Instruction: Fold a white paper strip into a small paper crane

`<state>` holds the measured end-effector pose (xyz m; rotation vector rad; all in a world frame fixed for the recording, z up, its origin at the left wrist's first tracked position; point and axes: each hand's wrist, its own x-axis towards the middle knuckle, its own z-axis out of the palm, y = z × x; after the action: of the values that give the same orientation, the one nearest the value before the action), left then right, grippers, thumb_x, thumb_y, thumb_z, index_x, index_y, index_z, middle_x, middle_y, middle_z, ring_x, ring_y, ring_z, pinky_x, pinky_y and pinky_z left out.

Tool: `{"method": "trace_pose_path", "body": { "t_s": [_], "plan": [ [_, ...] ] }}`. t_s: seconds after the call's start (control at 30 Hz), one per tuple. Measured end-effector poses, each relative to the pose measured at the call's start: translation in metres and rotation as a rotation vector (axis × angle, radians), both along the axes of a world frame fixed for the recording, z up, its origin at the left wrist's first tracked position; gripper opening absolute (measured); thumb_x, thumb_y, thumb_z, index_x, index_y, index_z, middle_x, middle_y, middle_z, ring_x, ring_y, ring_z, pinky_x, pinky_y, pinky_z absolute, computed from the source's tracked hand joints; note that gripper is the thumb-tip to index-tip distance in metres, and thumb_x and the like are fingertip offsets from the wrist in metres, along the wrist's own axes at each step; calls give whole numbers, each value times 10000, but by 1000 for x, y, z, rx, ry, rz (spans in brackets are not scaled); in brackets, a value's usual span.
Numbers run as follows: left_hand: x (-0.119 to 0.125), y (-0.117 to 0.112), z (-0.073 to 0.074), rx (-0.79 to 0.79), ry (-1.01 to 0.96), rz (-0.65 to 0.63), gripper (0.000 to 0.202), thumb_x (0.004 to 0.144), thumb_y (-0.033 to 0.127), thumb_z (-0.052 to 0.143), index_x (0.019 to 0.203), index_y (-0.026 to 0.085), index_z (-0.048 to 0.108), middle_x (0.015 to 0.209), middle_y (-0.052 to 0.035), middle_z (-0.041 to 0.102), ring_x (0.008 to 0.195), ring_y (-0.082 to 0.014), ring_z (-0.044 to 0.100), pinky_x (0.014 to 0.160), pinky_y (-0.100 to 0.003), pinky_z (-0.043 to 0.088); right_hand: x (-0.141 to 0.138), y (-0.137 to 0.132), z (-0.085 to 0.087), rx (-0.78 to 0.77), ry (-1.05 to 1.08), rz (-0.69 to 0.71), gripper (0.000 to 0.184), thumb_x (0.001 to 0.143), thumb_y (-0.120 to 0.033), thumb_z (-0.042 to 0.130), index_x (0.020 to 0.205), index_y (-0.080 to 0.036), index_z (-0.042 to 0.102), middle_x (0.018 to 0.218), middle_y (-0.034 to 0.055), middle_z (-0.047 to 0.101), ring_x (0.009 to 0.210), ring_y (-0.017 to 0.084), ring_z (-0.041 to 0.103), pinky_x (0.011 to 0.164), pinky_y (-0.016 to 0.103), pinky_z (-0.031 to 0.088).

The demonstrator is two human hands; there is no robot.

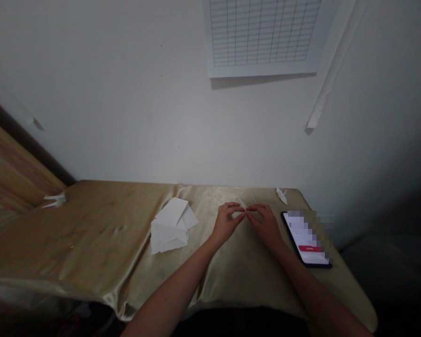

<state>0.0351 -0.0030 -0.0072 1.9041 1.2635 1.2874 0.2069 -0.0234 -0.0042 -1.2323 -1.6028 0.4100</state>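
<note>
A small folded piece of white paper (243,203) is held up between my two hands over the table. My left hand (228,220) pinches it from the left with thumb and forefinger. From the right, the fingertips of my right hand (264,222) pinch the same paper, and the two hands meet there. Its lower part is hidden behind the fingers. Left of my hands lies a loose pile of white paper sheets (171,227). A small folded white paper figure (282,195) rests near the table's back right corner.
A phone (307,241) with a lit screen lies on the right side of the cloth-covered table (91,243). At the far left is a white clip-like object (56,201). A printed grid sheet (264,35) hangs on the wall behind.
</note>
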Motion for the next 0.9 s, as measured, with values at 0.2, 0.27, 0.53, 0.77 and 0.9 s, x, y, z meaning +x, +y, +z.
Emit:
{"method": "trace_pose_path", "body": {
  "t_s": [0.2,0.27,0.53,0.77,0.9],
  "plan": [
    [-1,1,-1,-7,-1,19,120,810,234,791,919,280,813,1133,-59,726,1130,-234,637,1069,-437,451,0,0,-2,-84,71,-4,273,875,-494,643,925,-243,738,1010,75,717,1045,267,625,985,455,479],
    [-2,2,-1,-12,-16,32,86,810,231,788,884,268,812,1119,-57,729,1122,-230,640,1063,-431,451,-1,0,-2,-93,72,14,265,871,-490,645,914,-246,739,1018,74,719,1051,266,627,986,451,481],
    [-3,2,-1,-21,-24,47,58,758,209,833,800,238,805,1090,-57,739,1089,-229,651,1055,-437,450,-3,-1,-4,-96,52,35,223,847,-430,651,905,-237,747,1057,92,702,1079,273,625,1016,474,471],
    [-1,1,-1,29,11,41,86,756,174,830,799,239,793,1092,-56,747,1093,-236,655,1041,-453,451,-2,-1,-6,-101,41,14,197,822,-423,674,866,-250,759,1121,105,680,1089,277,624,1034,494,457],
    [-2,1,0,41,50,22,78,765,182,827,788,245,786,1114,-53,746,1123,-240,647,1057,-463,444,-2,0,-8,-93,27,-2,194,811,-427,686,833,-247,756,1091,104,687,1071,282,629,1031,503,454]
  ]
}}
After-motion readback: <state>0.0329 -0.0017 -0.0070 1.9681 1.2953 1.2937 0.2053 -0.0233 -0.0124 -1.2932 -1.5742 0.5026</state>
